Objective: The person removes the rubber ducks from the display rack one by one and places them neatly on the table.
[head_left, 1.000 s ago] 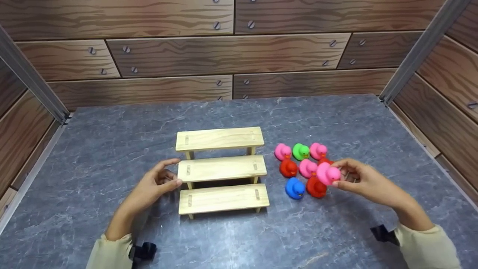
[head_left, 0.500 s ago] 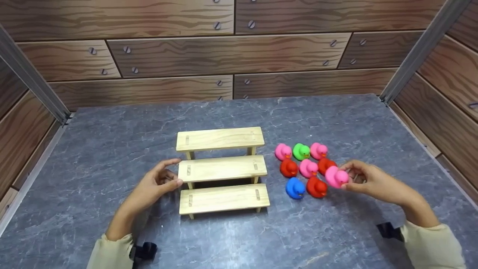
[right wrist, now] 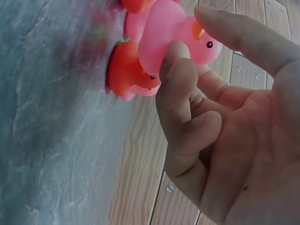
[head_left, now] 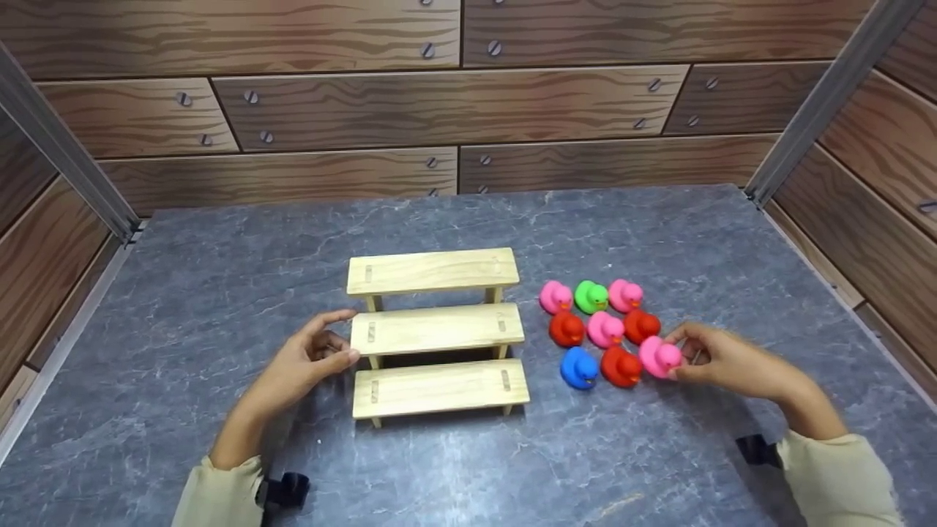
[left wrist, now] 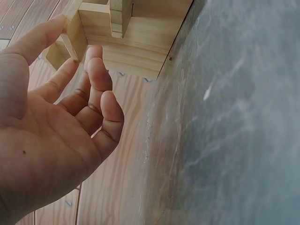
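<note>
In the head view my right hand (head_left: pixel 725 362) holds a pink rubber duck (head_left: pixel 660 357) between thumb and fingertips, at the near right corner of a group of ducks. The right wrist view shows that duck (right wrist: pixel 161 37) from the side, with an orange bill; whether its base touches the table cannot be told. My left hand (head_left: pixel 293 366) pinches the left end of the middle step of a three-step wooden stand (head_left: pixel 439 329). In the left wrist view, thumb and index finger meet the edges of the stand's end (left wrist: pixel 77 35), the other fingers loosely curled.
Beside the held duck sit a red duck (head_left: pixel 621 367) and a blue duck (head_left: pixel 579 367). Behind them are more red and pink ducks and a green duck (head_left: pixel 591 296). A grey marbled table (head_left: pixel 468 476) lies beneath, with wood-patterned walls (head_left: pixel 454 110) around it.
My right hand has moved the pink duck rightward and then down, from above the red ducks to the right of the near red one. The left hand and the stand keep their places.
</note>
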The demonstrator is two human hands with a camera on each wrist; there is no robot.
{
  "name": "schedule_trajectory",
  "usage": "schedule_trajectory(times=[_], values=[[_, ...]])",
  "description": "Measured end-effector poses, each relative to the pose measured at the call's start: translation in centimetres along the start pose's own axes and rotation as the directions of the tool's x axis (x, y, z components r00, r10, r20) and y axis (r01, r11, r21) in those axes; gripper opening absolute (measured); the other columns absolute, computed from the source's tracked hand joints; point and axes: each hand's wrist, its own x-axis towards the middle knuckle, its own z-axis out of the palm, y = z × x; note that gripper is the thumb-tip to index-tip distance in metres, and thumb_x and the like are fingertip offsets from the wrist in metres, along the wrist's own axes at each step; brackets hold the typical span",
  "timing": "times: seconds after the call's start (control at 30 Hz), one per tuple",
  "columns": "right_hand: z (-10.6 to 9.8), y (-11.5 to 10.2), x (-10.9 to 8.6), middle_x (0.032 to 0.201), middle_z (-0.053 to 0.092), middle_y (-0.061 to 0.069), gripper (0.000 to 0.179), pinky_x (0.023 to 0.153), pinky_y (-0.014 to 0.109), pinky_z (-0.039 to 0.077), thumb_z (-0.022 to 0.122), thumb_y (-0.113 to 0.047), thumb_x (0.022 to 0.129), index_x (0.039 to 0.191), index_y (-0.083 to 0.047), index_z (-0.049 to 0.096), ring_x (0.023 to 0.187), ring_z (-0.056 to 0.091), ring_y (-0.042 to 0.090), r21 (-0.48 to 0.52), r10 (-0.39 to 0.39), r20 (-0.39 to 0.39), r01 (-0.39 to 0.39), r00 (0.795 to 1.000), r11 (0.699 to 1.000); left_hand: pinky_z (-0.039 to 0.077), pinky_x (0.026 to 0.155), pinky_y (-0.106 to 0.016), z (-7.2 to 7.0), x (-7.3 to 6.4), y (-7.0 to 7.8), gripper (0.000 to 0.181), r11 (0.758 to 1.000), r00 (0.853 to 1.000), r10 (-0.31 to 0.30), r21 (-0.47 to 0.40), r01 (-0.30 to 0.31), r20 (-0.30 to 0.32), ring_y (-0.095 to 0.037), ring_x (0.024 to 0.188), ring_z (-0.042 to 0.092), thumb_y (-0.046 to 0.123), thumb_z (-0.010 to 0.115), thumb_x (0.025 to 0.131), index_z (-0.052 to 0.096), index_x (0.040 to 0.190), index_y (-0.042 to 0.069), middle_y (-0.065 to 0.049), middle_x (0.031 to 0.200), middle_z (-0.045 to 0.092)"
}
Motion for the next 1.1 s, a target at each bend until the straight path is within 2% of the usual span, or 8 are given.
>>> schedule_trajectory(times=[0.4, 0.9, 1.1], values=[[0.5, 1.0, 0.6, 0.08, 0.057, 0.004, 0.035, 0.057, 0.021, 0.043, 0.071, -0.012, 0.084, 0.109, 0.006, 0.055, 0.066, 0.049, 0.002, -0.006, 0.01, 0.035, -0.009, 0.999, 1.0, 0.048, 0.075, -0.028, 0.1, 0.0, -0.1, 0.06, 1.0, 1.0, 0.018, 0.003, -0.018, 0.02, -0.016, 0.084, 0.058, 0.019, 0.067, 0.091, 0.04, 0.143, 0.008, -0.008, 0.097, 0.059], [0.4, 1.3, 0.5, 0.079, 0.056, 0.005, 0.038, 0.057, 0.022, 0.045, 0.07, -0.011, 0.084, 0.111, 0.008, 0.052, 0.064, 0.051, 0.003, 0.026, 0.025, 0.049, -0.026, 0.999, 0.999, 0.046, 0.073, -0.027, 0.1, 0.2, 0.2, 0.06, 1.0, 1.0, -0.001, 0.001, 0.001, 0.006, -0.013, 0.081, 0.057, 0.017, 0.068, 0.089, 0.041, 0.143, 0.009, -0.008, 0.096, 0.06], [0.2, 0.9, 0.2, 0.086, 0.057, 0.008, 0.045, 0.059, 0.023, 0.046, 0.07, -0.015, 0.085, 0.119, 0.007, 0.05, 0.067, 0.052, 0.005, 0.037, 0.047, 0.053, -0.049, 0.997, 0.998, 0.047, 0.074, -0.025, 0.1, 0.2, 0.1, 0.062, 1.0, 1.0, 0.001, 0.001, -0.001, 0.011, -0.014, 0.083, 0.057, 0.016, 0.069, 0.089, 0.04, 0.143, 0.008, -0.009, 0.098, 0.06]])
